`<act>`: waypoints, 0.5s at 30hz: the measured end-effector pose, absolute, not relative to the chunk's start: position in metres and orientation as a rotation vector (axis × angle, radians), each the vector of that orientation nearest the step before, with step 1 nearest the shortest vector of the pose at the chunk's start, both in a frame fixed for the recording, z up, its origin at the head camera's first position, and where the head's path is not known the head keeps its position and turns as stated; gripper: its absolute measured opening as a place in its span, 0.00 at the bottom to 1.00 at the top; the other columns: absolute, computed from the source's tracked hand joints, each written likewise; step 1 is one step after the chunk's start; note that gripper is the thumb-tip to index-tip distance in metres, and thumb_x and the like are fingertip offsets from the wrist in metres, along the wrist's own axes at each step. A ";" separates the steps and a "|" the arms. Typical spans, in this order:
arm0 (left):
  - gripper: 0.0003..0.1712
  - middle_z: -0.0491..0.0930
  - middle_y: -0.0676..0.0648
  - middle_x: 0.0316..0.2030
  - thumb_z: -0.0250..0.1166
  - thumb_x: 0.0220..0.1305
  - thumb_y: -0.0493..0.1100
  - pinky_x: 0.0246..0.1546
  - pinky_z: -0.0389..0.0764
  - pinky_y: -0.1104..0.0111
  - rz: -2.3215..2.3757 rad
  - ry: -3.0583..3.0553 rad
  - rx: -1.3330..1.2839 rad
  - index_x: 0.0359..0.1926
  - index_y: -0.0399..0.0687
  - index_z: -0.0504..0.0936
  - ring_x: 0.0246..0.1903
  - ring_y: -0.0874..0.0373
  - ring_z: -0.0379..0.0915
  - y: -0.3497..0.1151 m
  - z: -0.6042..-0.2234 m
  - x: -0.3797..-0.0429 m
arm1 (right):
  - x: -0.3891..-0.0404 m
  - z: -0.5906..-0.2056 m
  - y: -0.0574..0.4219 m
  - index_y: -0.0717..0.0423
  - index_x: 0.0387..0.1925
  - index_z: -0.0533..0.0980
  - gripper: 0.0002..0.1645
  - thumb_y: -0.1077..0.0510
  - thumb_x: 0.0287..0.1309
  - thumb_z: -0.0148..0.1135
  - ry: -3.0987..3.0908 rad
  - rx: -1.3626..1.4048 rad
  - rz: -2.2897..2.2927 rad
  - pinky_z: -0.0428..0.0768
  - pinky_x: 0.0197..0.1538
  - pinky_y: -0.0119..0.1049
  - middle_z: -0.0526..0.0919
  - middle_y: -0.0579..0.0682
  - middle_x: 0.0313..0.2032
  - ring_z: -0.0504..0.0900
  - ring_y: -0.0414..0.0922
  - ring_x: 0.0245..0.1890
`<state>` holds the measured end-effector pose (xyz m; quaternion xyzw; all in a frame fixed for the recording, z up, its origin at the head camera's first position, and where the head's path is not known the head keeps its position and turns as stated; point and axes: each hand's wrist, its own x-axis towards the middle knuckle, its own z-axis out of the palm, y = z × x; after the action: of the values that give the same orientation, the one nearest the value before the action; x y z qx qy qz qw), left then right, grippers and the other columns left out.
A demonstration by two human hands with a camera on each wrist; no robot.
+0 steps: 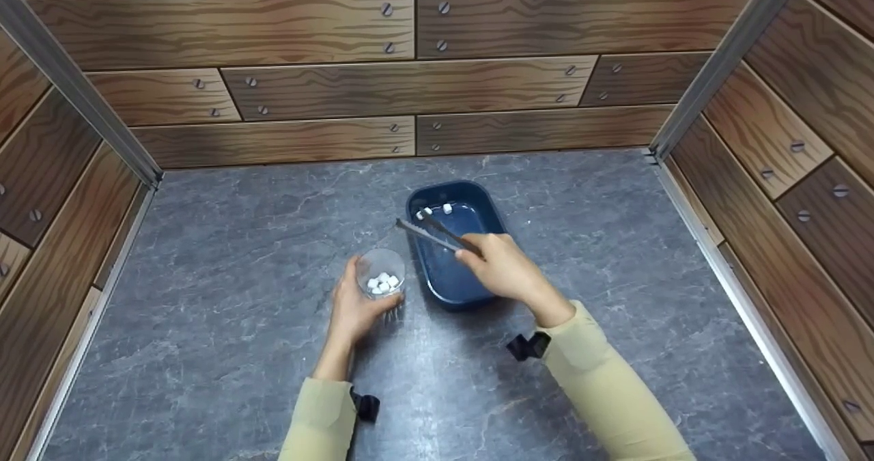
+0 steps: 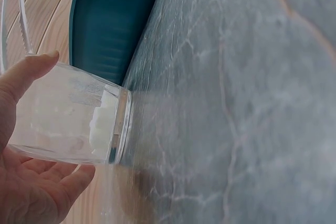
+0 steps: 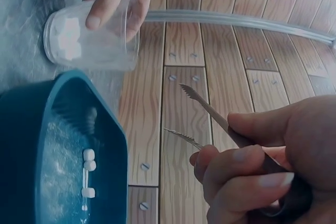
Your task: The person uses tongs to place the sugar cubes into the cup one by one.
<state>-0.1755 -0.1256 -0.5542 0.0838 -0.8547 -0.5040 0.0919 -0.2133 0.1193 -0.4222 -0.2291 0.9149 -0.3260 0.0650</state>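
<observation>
My left hand [image 1: 358, 304] grips a clear cup [image 1: 372, 263], fingers on one side and thumb on the other. Several small white pieces like mini marshmallows [image 1: 383, 283] lie at the cup's bottom, which stands on the grey surface in the left wrist view [image 2: 121, 124]. My right hand [image 1: 505, 266] holds metal tongs [image 3: 215, 116] over a dark blue tray [image 1: 457, 304]. Their toothed tips are spread apart with nothing between them. Inside the tray, three white pieces [image 3: 89, 160] lie near its far end.
Grey marbled surface [image 1: 239, 297] surrounds the cup and tray. Wood-patterned walls [image 1: 314, 92] with metal edge strips [image 1: 758, 324] enclose it at the back and both sides. The tray stands just right of the cup.
</observation>
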 end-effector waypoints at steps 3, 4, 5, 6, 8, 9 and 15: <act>0.59 0.70 0.29 0.60 0.82 0.36 0.46 0.60 0.67 0.48 -1.501 -2.528 0.240 0.68 0.35 0.63 0.59 0.33 0.66 -0.125 -0.554 -0.175 | -0.220 -0.418 0.122 0.60 0.40 0.80 0.11 0.57 0.70 0.55 2.775 -0.663 -0.986 0.64 0.19 0.32 0.73 0.45 0.20 0.65 0.39 0.16; 0.59 0.70 0.29 0.60 0.82 0.36 0.46 0.60 0.67 0.48 -1.504 -2.524 0.236 0.69 0.35 0.63 0.59 0.34 0.66 -0.125 -0.554 -0.175 | -0.222 -0.417 0.122 0.60 0.42 0.80 0.12 0.57 0.70 0.55 2.774 -0.647 -0.989 0.64 0.19 0.32 0.74 0.46 0.21 0.65 0.39 0.15; 0.59 0.70 0.29 0.60 0.82 0.36 0.45 0.61 0.67 0.48 -1.506 -2.519 0.232 0.68 0.34 0.63 0.59 0.34 0.66 -0.125 -0.554 -0.175 | -0.224 -0.415 0.123 0.61 0.44 0.80 0.12 0.57 0.70 0.55 2.773 -0.628 -0.989 0.65 0.18 0.33 0.74 0.47 0.21 0.66 0.39 0.15; 0.59 0.70 0.29 0.61 0.82 0.36 0.45 0.61 0.67 0.49 -1.507 -2.517 0.228 0.68 0.34 0.63 0.59 0.34 0.66 -0.125 -0.554 -0.175 | -0.227 -0.414 0.123 0.61 0.44 0.80 0.13 0.56 0.71 0.55 2.777 -0.610 -0.984 0.65 0.18 0.33 0.75 0.48 0.21 0.66 0.39 0.15; 0.58 0.71 0.29 0.60 0.82 0.35 0.45 0.61 0.67 0.49 -1.507 -2.507 0.218 0.68 0.33 0.63 0.59 0.34 0.67 -0.125 -0.555 -0.176 | -0.232 -0.413 0.124 0.61 0.46 0.80 0.14 0.56 0.71 0.54 2.784 -0.573 -0.969 0.66 0.18 0.33 0.76 0.49 0.23 0.67 0.40 0.15; 0.58 0.71 0.30 0.60 0.82 0.35 0.45 0.61 0.67 0.49 -1.507 -2.508 0.217 0.68 0.33 0.63 0.59 0.34 0.67 -0.125 -0.555 -0.176 | -0.235 -0.413 0.124 0.62 0.47 0.79 0.14 0.56 0.71 0.54 2.786 -0.556 -0.960 0.67 0.18 0.34 0.76 0.49 0.23 0.67 0.40 0.15; 0.58 0.71 0.29 0.59 0.83 0.35 0.45 0.60 0.68 0.49 -1.494 -2.501 0.201 0.67 0.32 0.64 0.58 0.34 0.68 -0.126 -0.556 -0.176 | -0.251 -0.423 0.126 0.64 0.47 0.78 0.17 0.54 0.72 0.52 2.812 -0.449 -0.854 0.69 0.22 0.36 0.75 0.51 0.22 0.69 0.42 0.17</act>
<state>-0.1760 -0.1259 -0.5562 0.0685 -0.8513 -0.5085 0.1102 -0.2514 0.1257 -0.4227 -0.1506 0.9425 -0.2862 0.0840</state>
